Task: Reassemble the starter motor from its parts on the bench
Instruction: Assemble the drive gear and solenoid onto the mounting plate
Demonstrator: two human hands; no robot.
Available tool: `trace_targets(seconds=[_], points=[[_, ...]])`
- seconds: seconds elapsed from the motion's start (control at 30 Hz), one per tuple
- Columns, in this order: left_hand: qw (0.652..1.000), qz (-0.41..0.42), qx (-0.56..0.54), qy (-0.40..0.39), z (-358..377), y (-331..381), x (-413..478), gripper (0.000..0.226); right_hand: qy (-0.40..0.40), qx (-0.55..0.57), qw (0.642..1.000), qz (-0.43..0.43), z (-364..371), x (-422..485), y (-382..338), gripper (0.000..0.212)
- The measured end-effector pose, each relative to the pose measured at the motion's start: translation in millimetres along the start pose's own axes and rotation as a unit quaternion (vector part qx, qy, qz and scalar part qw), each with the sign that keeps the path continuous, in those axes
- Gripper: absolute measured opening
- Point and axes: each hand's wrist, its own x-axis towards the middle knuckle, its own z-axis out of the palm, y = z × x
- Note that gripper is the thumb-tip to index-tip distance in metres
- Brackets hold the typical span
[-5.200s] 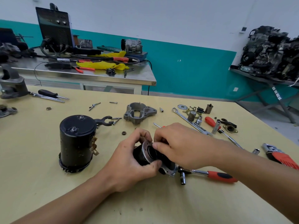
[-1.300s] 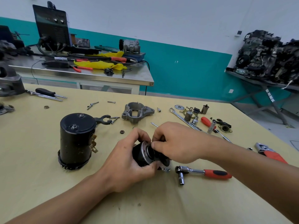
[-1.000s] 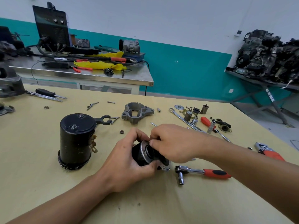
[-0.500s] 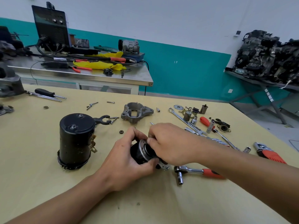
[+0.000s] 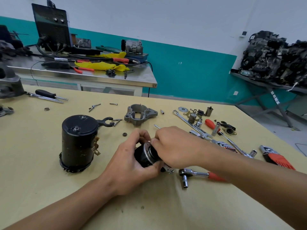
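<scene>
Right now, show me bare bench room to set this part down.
Bare bench lies left of the motor can, and at the near edge, this side of the left hand and ratchet. Crowded: the right side, around the spanner and socket.

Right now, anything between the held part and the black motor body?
Nothing visible. The left hand and right hand both grip the flanged part; only bare bench lies between it and the motor body. A small nut lies just behind that line.
</scene>
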Motion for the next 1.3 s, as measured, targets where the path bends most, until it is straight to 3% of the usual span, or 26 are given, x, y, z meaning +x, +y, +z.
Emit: trace_targets(seconds=[0.27,0.53,0.63,0.77,0.9,1.3], points=[[1.0,0.02,-0.015,-0.016,2,-4,0,0.041,-0.064,0.022,0.998,0.007,-9,9,6,0.028],[1.0,0.008,-0.029,-0.006,2,-5,1,0.043,-0.049,-0.114,0.992,-0.018,-6,12,-6,0.028],[0.999,-0.017,-0.035,-0.005,-2,-8,5,0.042,-0.027,-0.131,0.989,-0.06,-35,49,-4,0.038],[0.998,-0.045,-0.047,-0.004,-4,-12,9,0.041,0.07,-0.094,0.984,-0.136,-37,126,-11,0.019],[0.997,-0.05,-0.064,-0.009,-6,-14,12,0.042,0.01,-0.145,0.976,-0.164,1,183,-25,0.029],[0.994,-0.058,-0.095,-0.018,-8,-14,14,0.041,0.007,-0.166,0.974,-0.152,15,231,-49,0.025]])
